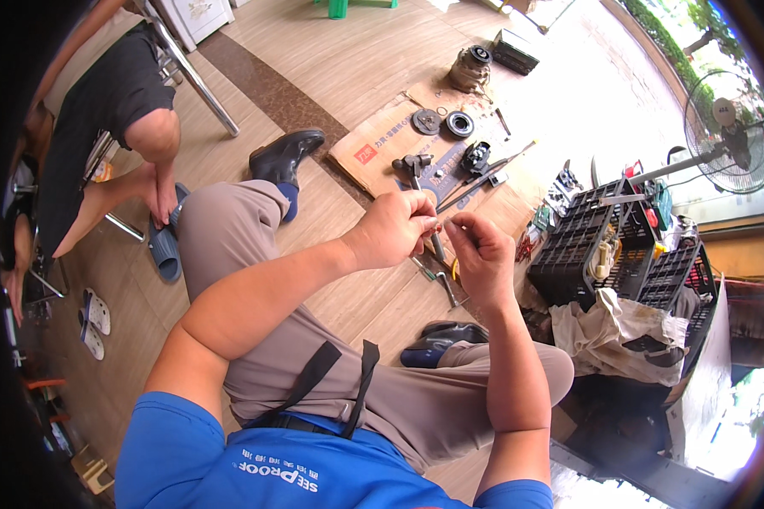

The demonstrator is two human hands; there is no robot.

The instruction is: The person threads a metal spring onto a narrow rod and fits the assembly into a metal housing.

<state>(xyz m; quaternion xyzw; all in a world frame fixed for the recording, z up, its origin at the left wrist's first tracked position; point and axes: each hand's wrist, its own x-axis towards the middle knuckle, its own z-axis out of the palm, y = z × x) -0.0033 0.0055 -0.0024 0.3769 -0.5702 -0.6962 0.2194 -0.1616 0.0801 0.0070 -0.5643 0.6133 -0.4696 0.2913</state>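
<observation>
My left hand [392,231] is closed in a pinch above my lap, its fingertips around a tiny reddish piece too small to name. Facing it, a short gap away, my right hand [485,254] has thumb and forefinger pressed together; whatever they hold, if anything, cannot be made out. Beyond and below both hands, a hammer [413,167] lies with its head on a flattened cardboard sheet [356,157], its handle partly hidden by my left hand. Also on the cardboard are a dark round disc [426,122], a black ring-shaped part [459,125] and a black motor-like part [476,156].
A cylindrical metal machine part [470,69] and a black box [515,53] stand at the far side. Black plastic crates [581,254] with tools and a cloth [624,335] are on the right, near a fan [726,119]. Another person's bare leg [154,140] is at left.
</observation>
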